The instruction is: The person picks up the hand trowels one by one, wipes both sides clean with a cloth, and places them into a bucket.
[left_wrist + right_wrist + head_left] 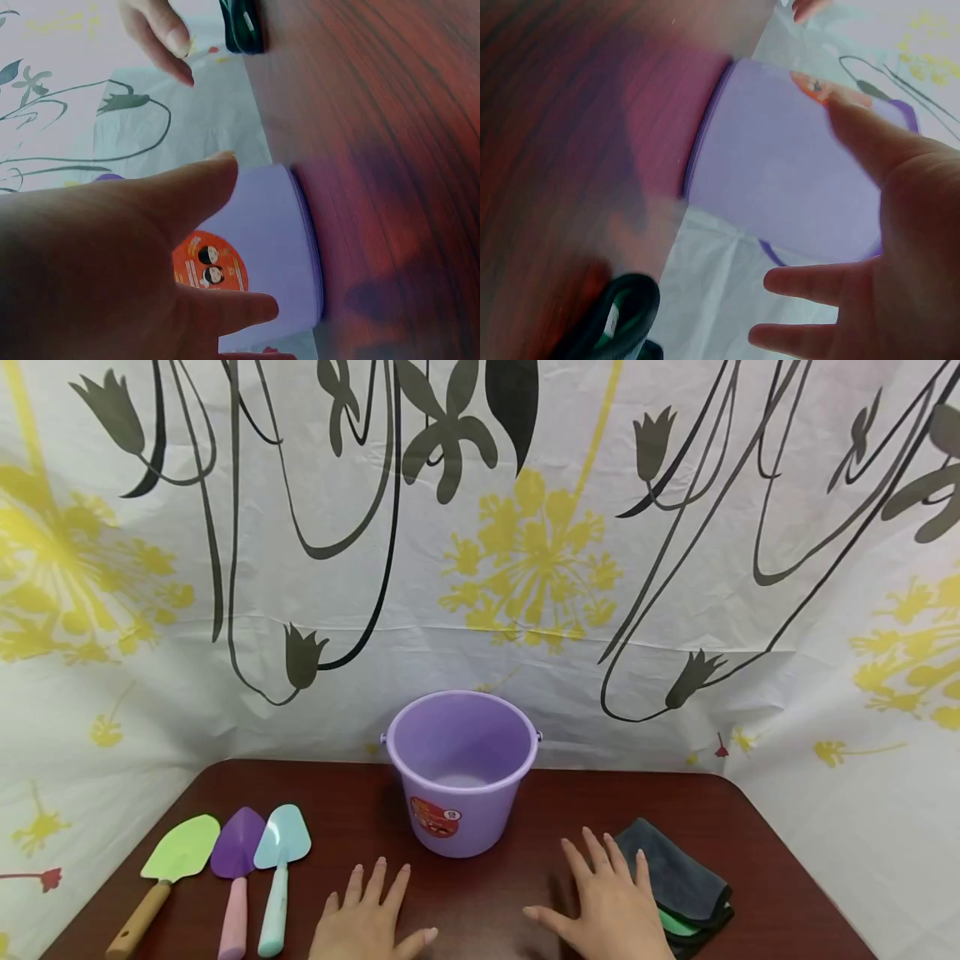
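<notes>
A light purple bucket (468, 810) with a red-orange sticker stands upright at the middle back of the table. In the head view my left hand (367, 914) is spread in front of the bucket, to its left, holding nothing. My right hand (603, 902), fingers also spread, is in front and to the right, beside a folded grey cloth (675, 868) with green showing in its fold. Both wrist views show the bucket past spread fingers: the sticker (211, 262) faces the left hand, and the plain purple wall (780, 157) fills much of the right wrist view.
Three small garden trowels lie side by side at the left: a green one (183, 847) with a wooden handle, a purple one (238, 843) with a pink handle, and a light blue one (283, 839). A flower-patterned curtain (450, 593) hangs behind the dark red-brown table (337, 793).
</notes>
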`<state>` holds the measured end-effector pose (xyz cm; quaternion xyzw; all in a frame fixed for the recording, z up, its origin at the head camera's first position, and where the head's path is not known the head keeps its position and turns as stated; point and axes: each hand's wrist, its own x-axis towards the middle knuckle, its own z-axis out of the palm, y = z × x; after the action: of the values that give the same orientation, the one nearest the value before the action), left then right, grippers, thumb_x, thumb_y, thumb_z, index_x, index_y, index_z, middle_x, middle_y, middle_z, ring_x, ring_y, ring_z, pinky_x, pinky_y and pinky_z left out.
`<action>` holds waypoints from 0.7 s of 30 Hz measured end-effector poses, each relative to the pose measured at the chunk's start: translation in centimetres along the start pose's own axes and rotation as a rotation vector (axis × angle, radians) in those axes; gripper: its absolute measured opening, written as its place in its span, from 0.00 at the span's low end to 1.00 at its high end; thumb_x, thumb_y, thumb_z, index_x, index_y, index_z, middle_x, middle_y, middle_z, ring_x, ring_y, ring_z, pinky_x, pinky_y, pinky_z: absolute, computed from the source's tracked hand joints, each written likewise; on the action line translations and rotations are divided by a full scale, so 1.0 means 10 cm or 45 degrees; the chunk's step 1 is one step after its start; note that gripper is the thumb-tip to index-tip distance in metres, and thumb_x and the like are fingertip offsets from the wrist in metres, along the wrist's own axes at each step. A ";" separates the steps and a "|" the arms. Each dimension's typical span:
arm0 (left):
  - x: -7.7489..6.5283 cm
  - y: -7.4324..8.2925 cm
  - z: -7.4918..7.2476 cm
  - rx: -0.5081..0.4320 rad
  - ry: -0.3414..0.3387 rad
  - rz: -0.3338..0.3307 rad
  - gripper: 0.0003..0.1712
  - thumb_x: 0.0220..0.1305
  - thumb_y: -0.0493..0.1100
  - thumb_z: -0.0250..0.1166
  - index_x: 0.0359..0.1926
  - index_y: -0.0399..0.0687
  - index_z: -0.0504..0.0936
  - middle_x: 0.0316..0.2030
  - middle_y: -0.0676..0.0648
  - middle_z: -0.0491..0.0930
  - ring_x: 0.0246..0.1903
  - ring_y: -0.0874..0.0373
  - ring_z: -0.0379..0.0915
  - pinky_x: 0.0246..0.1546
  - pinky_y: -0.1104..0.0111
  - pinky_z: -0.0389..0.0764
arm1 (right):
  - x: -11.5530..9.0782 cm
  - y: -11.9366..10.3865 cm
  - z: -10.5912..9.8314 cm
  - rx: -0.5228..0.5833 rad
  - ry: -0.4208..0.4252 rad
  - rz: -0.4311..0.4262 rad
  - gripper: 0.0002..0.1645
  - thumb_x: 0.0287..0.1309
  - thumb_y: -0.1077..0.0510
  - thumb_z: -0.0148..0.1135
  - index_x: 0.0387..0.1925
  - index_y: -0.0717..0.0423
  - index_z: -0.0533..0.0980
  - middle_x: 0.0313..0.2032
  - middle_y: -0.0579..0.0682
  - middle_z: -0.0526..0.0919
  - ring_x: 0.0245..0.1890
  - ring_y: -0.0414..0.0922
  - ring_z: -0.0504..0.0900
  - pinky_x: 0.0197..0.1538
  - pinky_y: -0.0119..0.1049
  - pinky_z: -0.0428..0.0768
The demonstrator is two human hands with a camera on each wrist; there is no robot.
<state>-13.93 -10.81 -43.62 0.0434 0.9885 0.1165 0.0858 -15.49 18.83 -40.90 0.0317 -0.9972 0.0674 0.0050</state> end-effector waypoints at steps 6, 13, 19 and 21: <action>0.03 -0.03 -0.04 0.003 -0.014 0.010 0.49 0.56 0.76 0.62 0.68 0.49 0.74 0.69 0.35 0.70 0.67 0.29 0.65 0.59 0.30 0.67 | 0.04 0.14 0.01 -0.007 0.015 0.046 0.60 0.40 0.14 0.61 0.66 0.48 0.74 0.68 0.61 0.73 0.67 0.66 0.71 0.63 0.76 0.61; 0.05 -0.12 -0.07 0.019 -0.051 -0.006 0.45 0.57 0.71 0.66 0.65 0.45 0.76 0.66 0.33 0.73 0.63 0.27 0.68 0.57 0.31 0.69 | 0.09 0.25 -0.01 0.029 -0.055 0.121 0.61 0.44 0.15 0.61 0.68 0.53 0.72 0.65 0.63 0.75 0.63 0.66 0.74 0.60 0.73 0.67; 0.07 -0.28 -0.18 0.058 -0.034 -0.081 0.47 0.58 0.73 0.63 0.65 0.43 0.76 0.66 0.30 0.71 0.63 0.25 0.68 0.56 0.31 0.70 | 0.15 0.38 -0.01 0.040 -0.151 0.165 0.72 0.35 0.13 0.63 0.75 0.52 0.62 0.67 0.67 0.71 0.63 0.70 0.72 0.56 0.75 0.68; 0.06 -0.34 -0.22 0.078 -0.029 -0.123 0.48 0.59 0.74 0.61 0.65 0.41 0.76 0.66 0.28 0.70 0.62 0.23 0.67 0.55 0.32 0.71 | 0.16 0.43 -0.01 0.048 -0.190 0.181 0.75 0.32 0.12 0.64 0.75 0.52 0.62 0.67 0.69 0.70 0.64 0.71 0.71 0.55 0.76 0.68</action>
<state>-15.11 -14.53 -42.42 -0.0006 0.9915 0.0815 0.1014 -17.38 23.02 -41.38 -0.0342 -0.9931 0.0836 -0.0748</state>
